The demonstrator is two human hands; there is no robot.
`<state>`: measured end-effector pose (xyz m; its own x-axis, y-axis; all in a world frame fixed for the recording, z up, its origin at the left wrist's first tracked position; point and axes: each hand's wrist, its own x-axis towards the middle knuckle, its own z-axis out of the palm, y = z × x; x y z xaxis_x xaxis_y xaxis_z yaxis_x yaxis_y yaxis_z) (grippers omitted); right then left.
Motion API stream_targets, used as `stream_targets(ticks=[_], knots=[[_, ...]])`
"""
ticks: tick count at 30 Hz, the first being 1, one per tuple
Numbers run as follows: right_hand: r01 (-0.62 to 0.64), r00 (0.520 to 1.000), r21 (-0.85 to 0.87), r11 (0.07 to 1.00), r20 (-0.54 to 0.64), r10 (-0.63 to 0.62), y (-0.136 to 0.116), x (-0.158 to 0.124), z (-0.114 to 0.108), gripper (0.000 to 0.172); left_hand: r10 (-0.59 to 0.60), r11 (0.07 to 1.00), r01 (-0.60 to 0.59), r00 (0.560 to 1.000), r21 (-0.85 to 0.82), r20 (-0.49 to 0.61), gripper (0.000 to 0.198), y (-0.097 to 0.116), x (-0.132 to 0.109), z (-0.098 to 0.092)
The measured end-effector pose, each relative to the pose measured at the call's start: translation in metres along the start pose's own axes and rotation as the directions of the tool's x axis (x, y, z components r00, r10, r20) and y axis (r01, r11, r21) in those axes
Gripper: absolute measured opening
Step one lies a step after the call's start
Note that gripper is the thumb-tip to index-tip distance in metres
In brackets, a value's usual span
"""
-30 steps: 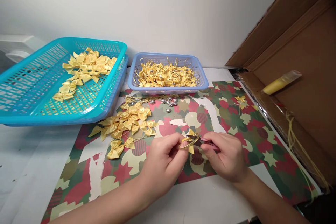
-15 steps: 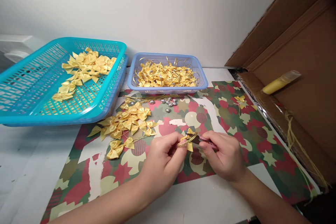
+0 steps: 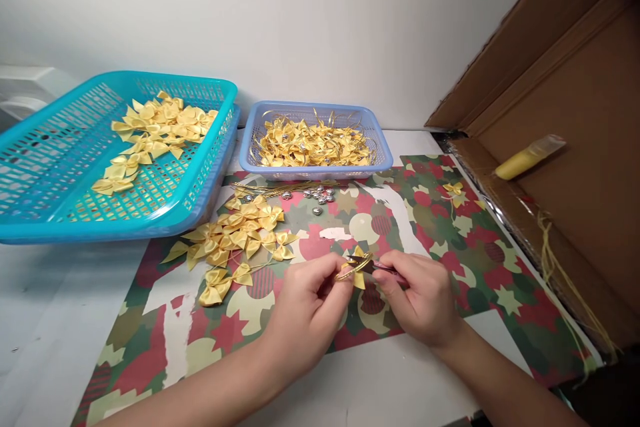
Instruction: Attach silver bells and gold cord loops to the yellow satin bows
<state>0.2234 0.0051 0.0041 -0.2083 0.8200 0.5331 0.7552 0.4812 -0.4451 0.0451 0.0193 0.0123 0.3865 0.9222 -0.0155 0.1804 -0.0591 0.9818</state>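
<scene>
My left hand (image 3: 313,303) pinches a yellow ribbon bow (image 3: 359,279) together with a looped gold cord (image 3: 364,257), above the patterned sheet. Closed around pink-handled snips (image 3: 391,271), my right hand (image 3: 423,293) points their dark blades left at the cord, right by my left fingertips. The fingers hide part of the bow and most of the handles. To the left lies a heap of loose yellow bows (image 3: 245,227). Several silver bells (image 3: 320,196) are scattered beyond my hands, beside a bundle of gold cords (image 3: 280,188).
A blue basket (image 3: 316,173) at the back holds bows with gold cords. A turquoise basket (image 3: 185,203) with plain bows stands at the left. Cardboard (image 3: 570,87) rises on the right, with a yellow-filled tube (image 3: 527,159) and hanging yellow threads (image 3: 550,260).
The snips' blades have moved slightly left, and their tip now shows over the cord at my left fingertips. Both hands keep their grips. The whole view has shifted slightly.
</scene>
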Motion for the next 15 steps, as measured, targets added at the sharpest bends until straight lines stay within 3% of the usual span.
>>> stream_targets(ticks=[5,11,15], knots=[[-0.034,0.999,0.035,0.999,0.008,0.034,0.001,0.001,-0.001,0.033,-0.054,0.998,0.054,0.998,-0.037,0.010,0.033,-0.001,0.001,0.000],[-0.085,0.991,0.211,0.974,0.123,0.060,0.015,0.004,-0.012,0.033,-0.207,0.966,0.208,0.978,-0.157,0.017,0.036,-0.001,0.004,-0.002],[-0.181,0.984,0.322,0.929,0.066,0.168,0.029,0.003,-0.019,0.036,-0.251,0.948,0.239,0.968,-0.208,-0.033,0.037,0.000,0.006,-0.003]])
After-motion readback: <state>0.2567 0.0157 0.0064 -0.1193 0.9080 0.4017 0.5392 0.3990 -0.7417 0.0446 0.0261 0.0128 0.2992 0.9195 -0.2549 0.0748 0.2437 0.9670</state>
